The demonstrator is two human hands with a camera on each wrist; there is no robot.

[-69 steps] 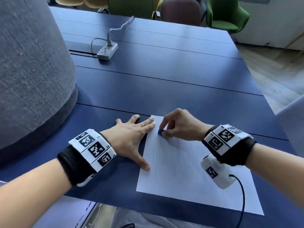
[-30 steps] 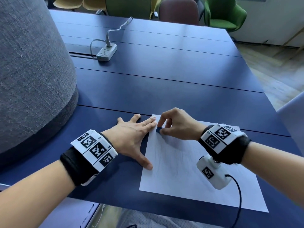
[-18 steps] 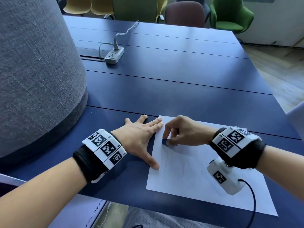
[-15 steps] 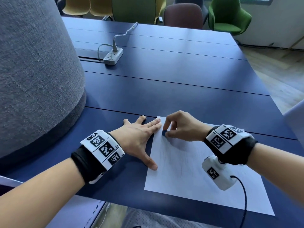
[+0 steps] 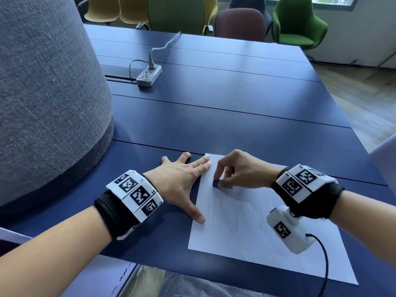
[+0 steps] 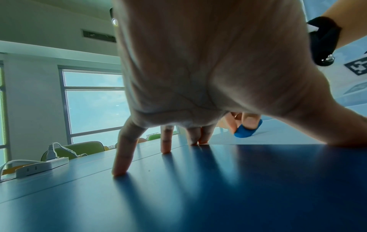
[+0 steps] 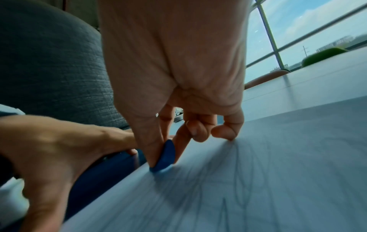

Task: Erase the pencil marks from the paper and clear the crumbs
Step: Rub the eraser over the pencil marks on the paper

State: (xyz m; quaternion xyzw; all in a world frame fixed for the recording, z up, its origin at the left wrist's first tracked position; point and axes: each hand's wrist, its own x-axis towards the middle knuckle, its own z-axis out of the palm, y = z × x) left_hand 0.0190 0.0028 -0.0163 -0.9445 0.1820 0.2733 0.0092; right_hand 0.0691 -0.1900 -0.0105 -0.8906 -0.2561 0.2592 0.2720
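Blue eraser [image 5: 216, 182] is sitting in the right hand's [image 5: 240, 171] grip, thumb and forefinger pinching it, its lower edge pressing on the paper [image 5: 257, 232] near the far left corner. Just left of that grip, the left hand [image 5: 180, 181] is lying spread flat, fingertips and thumb touching the paper's edge on the table [image 5: 214, 116]. Faint pencil marks [image 7: 228, 180] are showing nearer than the grip.

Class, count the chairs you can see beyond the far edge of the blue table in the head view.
5, perhaps more cropped: two yellow chairs far left, olive-green chair centre, maroon chair beside it, bright green chair right.
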